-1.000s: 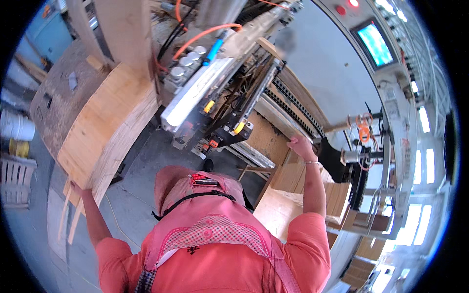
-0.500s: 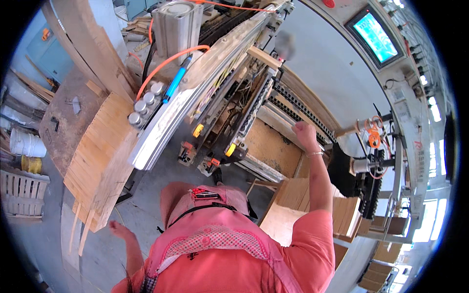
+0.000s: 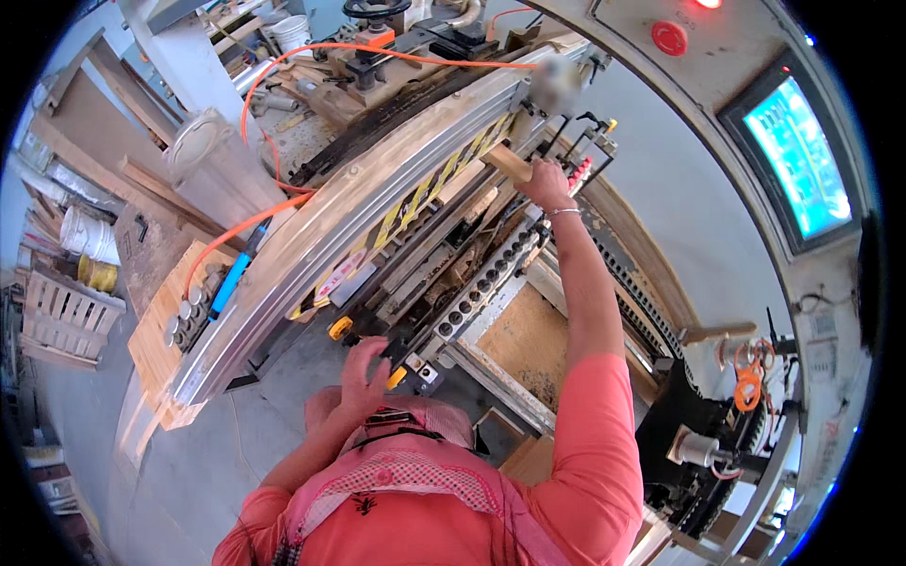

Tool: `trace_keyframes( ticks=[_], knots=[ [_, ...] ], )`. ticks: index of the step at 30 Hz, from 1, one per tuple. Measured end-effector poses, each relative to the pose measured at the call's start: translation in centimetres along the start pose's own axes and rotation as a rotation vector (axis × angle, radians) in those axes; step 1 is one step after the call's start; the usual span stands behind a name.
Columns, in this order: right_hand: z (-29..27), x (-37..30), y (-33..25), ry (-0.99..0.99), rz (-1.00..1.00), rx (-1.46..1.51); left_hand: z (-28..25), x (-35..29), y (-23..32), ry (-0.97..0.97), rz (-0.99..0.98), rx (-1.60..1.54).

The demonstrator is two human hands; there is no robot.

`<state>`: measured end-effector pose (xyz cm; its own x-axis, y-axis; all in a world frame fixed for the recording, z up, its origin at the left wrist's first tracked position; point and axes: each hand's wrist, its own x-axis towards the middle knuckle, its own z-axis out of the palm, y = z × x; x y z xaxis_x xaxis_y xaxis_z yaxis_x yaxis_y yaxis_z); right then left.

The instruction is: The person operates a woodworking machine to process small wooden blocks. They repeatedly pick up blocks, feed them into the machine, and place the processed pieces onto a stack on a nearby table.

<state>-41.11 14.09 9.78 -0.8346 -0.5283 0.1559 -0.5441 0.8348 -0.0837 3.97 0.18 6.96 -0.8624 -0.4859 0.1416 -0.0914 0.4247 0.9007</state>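
My right hand (image 3: 545, 185) reaches far out over the machine, its fingers closed round the near end of a short pale wooden piece (image 3: 508, 162). The piece's far end meets the machine's long beam (image 3: 377, 170), which bears yellow and black striped tape. In front of my waist is my left hand (image 3: 363, 377), holding nothing, with its fingers apart and slightly bent. Close by it are a yellow knob (image 3: 341, 327) and a small black-and-white switch box (image 3: 425, 371) at the end of a rail with a row of round black holes (image 3: 486, 280).
A control screen (image 3: 796, 160) and a red emergency button (image 3: 669, 38) sit on the panel at right. An orange hose (image 3: 377, 51) arches over the beam. The blue tube (image 3: 229, 286) lies near the beam's left end. A brown board (image 3: 524, 340) lies inside the frame.
My right hand has moved forward from above the frame and taken hold of the wooden piece. My left hand has come up from low left to the machine's near edge. The view has shifted.
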Motion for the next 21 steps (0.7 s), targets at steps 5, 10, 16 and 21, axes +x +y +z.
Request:
trace_keyframes(
  ticks=[5, 10, 16, 21],
  knots=[
    [1.5, 2.2, 1.3, -0.222, 0.024, 0.045, 3.3, 1.2, -1.0, -0.1, 0.058, 0.143],
    [1.8, 2.2, 1.8, -0.226, -0.005, 0.103, 5.0, 1.3, -1.9, -0.09, 0.012, 0.162],
    [2.9, 1.6, 1.7, -0.17, -0.009, 0.061, 5.3, 1.8, -1.1, -0.099, -0.092, 0.172],
    [3.3, 1.4, 1.4, -0.131, 0.041, 0.085, 5.6, 1.6, -1.9, -0.052, -0.038, 0.193]
  ],
)
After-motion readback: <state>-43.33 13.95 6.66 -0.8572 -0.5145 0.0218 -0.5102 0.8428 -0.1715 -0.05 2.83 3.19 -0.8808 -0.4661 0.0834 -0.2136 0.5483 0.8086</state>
